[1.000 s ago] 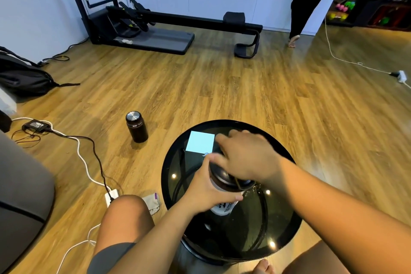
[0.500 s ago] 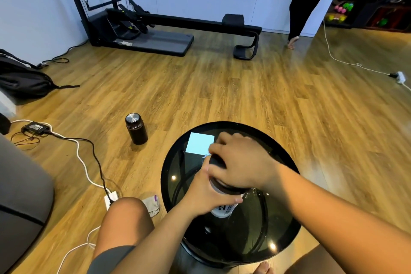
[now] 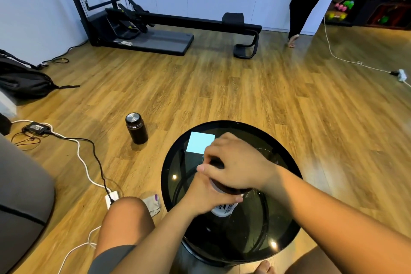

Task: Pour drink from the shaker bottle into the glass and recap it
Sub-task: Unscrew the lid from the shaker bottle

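Note:
A white shaker bottle (image 3: 223, 208) with black print stands upright on the round black glass table (image 3: 287, 224). My left hand (image 3: 205, 196) wraps around the bottle's body from the left. My right hand (image 3: 235, 165) covers and grips its black lid (image 3: 219, 186) from above. Behind my right wrist, only the rim of a clear glass (image 3: 265, 151) shows; the rest is hidden.
A pale blue square note (image 3: 200, 142) lies on the table's far left part. A dark flask (image 3: 136, 128) stands on the wooden floor to the left, near cables and a power strip (image 3: 111, 199). Another person (image 3: 304, 0) stands far back by the cabinets.
My right hand has turned on the lid, with its fingers swung further left and the thumb now showing at the lid's left edge. The bottle and my left hand stay put.

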